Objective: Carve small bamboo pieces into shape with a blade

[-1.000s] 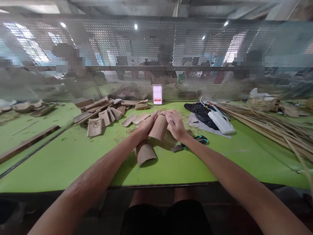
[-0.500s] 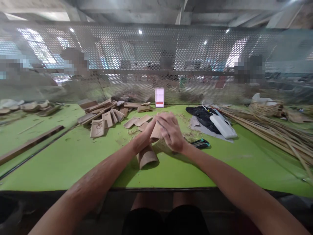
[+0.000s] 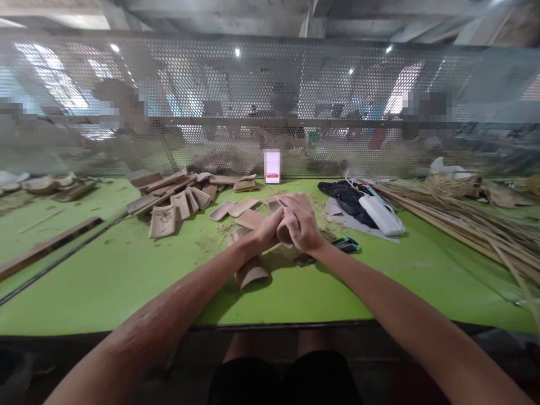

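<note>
Bamboo is occupying both hands: a curved, tan bamboo piece (image 3: 285, 235) is sitting between the left hand (image 3: 268, 229) and the right hand (image 3: 302, 222), at the dial's centre above the green, flat-topped bench (image 3: 126, 264). Both are probably sharing it because its rounded wall would be slipping in one. A second half-round, brown bamboo piece (image 3: 252, 271) is lying at seven o'clock, hollow side down, presumably because it is resting more steadily that way. A black-and-teal cutter (image 3: 346, 244) is lying at four o'clock, near the right wrist, seemingly for easy reach. A lit, upright, rectangular phone (image 3: 273, 166) is standing at twelve, likely so that its screen is facing the worker.

The left grip is clamping the left side of the centre piece, fingers curled. The right grip is clamping its right side, fingers bent and bunched, no wide gap showing; a thin, dark sliver (image 3: 282, 204) is showing among them, but what it is I cannot tell.
</note>
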{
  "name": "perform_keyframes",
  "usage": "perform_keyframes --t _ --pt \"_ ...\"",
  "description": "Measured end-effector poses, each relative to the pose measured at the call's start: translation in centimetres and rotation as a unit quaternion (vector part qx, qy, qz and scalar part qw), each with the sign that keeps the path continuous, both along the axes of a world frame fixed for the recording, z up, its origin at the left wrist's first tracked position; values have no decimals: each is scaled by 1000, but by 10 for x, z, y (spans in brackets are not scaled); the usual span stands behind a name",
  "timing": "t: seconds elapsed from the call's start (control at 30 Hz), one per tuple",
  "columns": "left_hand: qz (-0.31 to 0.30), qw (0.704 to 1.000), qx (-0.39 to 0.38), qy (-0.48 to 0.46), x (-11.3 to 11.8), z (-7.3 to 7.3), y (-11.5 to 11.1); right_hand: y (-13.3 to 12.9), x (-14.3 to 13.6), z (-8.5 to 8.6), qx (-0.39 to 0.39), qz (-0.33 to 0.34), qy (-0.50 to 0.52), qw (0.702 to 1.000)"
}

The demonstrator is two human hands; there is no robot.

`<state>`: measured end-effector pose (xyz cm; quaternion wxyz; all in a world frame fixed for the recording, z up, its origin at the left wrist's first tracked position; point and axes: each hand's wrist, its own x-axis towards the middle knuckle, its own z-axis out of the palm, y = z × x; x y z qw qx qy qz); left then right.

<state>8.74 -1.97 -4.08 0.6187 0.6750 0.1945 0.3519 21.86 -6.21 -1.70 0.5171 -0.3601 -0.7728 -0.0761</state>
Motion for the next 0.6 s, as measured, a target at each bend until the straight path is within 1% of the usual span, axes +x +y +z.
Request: perform_keyframes --t 0.03,0.1,0.17,0.2,0.27,0.33,0.4,0.47,0.53,0.6 --pt "-20 1000 -17 -4 2 4 -4 2 2 -1 -1 -10 13 1000" --pt "-82 993 -73 -32 2 13 -8 6 5 -2 -6 -26 45 999" --pt "-125 986 -95 -51 0 18 -9 10 8 -3 -16 -30 68 997" --pt "-134 984 -98 -60 -2 19 -8 11 8 -4 -22 -26 72 997" --pt "-133 984 -96 -75 -6 19 -7 13 10 -4 -35 -14 72 997" --pt "-134 985 -85 -73 -10 19 -6 15 10 -5 -42 -17 73 996" --pt "-140 987 -63 -42 -13 20 -8 18 12 -7 -44 -39 68 996" --pt "-131 991 -36 6 -14 22 -9 22 15 -9 -48 -62 60 995" --pt "-94 995 -9 44 -13 21 -7 27 19 -13 -58 -76 69 993" --pt "-41 998 14 53 -10 18 -3 32 23 -16 -69 -82 98 989"
